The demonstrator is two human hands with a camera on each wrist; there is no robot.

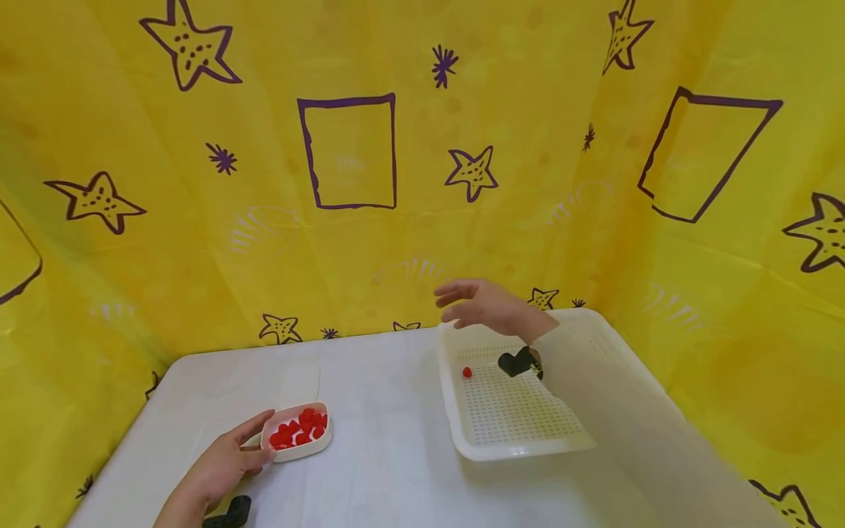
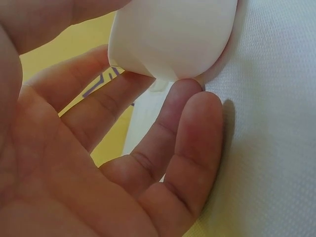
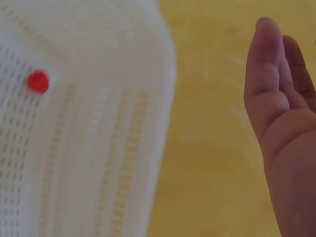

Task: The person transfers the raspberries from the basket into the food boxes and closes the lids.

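Note:
A small white box of small red berry-like pieces sits on the left part of the table. My left hand holds the left end of this box between thumb and fingers. Close up in the left wrist view, the fingers bend at the box's rounded end. My right hand hovers over the far left corner of a white perforated basket, fingers extended and nothing in them. One red piece lies on the basket floor, also visible in the right wrist view.
A pale flat rectangle lies directly behind the box. White cloth covers the table. Yellow curtains with star drawings rise at the back and both sides. The right forearm crosses the basket's right side, hiding part of it.

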